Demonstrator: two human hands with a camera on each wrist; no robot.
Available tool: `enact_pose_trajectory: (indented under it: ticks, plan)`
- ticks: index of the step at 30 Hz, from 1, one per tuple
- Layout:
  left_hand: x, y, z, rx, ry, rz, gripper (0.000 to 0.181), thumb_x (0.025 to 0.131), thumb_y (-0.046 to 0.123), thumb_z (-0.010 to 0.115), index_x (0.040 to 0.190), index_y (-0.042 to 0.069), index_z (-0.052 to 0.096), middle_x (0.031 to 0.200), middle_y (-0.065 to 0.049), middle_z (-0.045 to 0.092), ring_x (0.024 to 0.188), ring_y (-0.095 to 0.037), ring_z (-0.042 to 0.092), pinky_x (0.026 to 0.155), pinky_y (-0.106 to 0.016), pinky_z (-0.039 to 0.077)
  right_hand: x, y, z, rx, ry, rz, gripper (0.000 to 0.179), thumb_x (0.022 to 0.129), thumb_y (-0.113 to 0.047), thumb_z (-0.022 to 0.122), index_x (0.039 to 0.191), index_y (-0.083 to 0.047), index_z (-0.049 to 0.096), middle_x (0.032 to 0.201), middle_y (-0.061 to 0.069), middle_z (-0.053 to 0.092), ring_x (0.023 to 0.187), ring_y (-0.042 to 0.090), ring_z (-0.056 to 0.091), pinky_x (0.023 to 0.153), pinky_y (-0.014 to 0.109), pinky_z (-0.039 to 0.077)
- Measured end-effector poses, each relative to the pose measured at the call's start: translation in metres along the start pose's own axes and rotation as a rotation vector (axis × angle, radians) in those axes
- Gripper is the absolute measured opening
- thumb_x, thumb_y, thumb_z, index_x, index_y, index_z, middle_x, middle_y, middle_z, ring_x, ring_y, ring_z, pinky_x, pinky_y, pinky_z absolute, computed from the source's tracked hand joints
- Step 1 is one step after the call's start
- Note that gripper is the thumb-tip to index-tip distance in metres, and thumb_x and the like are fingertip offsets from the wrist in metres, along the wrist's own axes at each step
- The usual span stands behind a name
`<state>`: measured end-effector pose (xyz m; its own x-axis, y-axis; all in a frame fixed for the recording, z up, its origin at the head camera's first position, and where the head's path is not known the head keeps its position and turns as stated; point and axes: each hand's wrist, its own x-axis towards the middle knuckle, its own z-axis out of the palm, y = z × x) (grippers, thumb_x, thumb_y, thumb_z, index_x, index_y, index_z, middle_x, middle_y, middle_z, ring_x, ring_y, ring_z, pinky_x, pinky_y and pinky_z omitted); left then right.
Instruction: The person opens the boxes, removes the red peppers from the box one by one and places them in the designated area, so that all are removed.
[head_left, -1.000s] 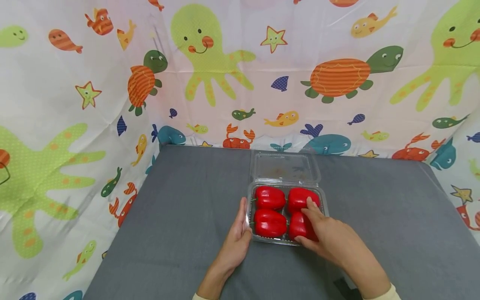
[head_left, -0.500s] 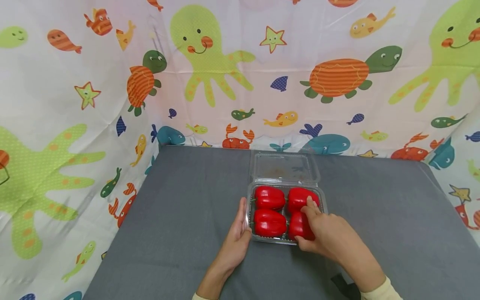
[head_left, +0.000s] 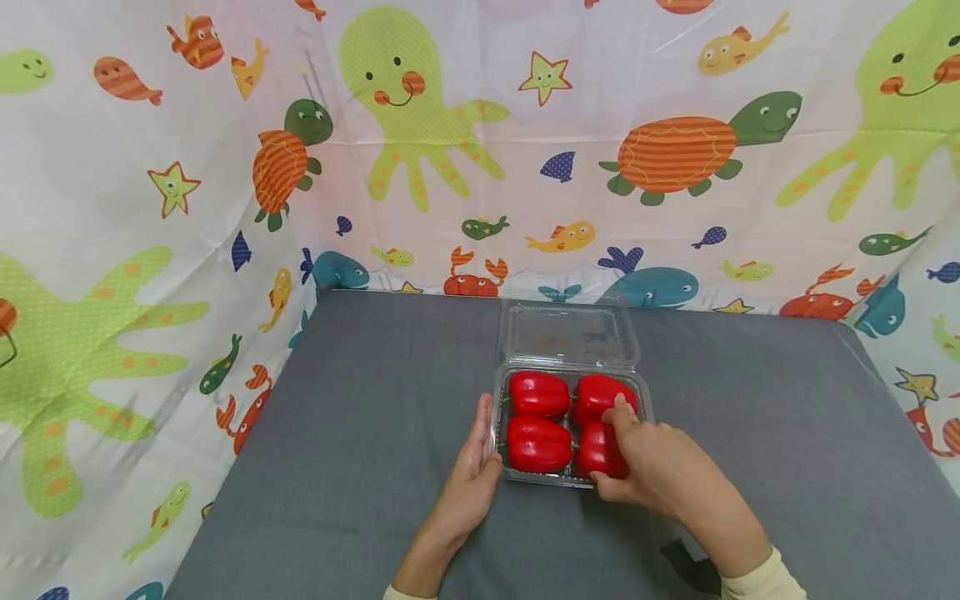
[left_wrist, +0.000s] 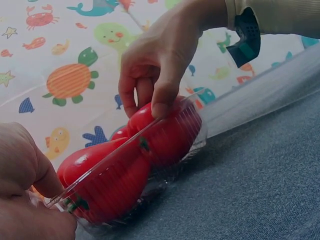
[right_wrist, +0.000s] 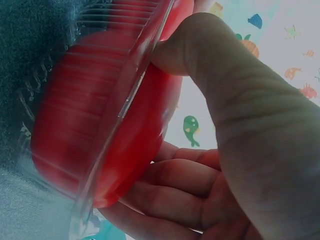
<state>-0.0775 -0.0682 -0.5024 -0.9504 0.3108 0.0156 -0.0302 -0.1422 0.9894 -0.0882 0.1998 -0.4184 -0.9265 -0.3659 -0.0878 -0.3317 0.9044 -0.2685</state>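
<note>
A clear plastic clamshell container (head_left: 547, 480) sits on the grey cloth with several red bell peppers in two rows. My left hand (head_left: 467, 487) grips the container's left wall, its thumb and fingers on the rim, as the left wrist view shows. My right hand (head_left: 671, 475) holds the front right bell pepper (head_left: 597, 450) between thumb and fingers. That pepper is partly hidden by the hand and sits inside the container wall in the right wrist view. A fingertip lies close to the back right pepper (head_left: 596, 396). Two left peppers (head_left: 538, 444) lie untouched, stems pointing sideways.
The container's transparent lid (head_left: 567, 333) lies folded back, flat, toward the rear edge of the grey table (head_left: 375, 417). A white curtain (head_left: 465, 67) printed with sea animals hangs behind and at the sides. A black device (left_wrist: 246, 39) is strapped to the right wrist.
The right hand has shifted very slightly around the front right pepper. Left hand, container and peppers stay in place; the whole view drifts by a few pixels.
</note>
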Motion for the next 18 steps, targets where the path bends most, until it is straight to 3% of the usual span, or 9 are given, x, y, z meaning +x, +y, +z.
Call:
enact_pose_trajectory:
  ticks: [18]
  plan:
    - [0.0,-0.001,-0.001,-0.011,-0.013,0.015,0.081,0.103,-0.013,0.032,0.17,0.013,-0.004,0.179,0.0,-0.003,0.162,-0.012,-0.001,0.128,-0.028,0.009,-0.001,0.005,-0.011,0.169,-0.078,0.008,0.08,0.069,-0.036,0.097,0.13,-0.002,0.057,0.083,-0.005,0.068,0.07,0.01,0.063,0.064,0.033,0.065]
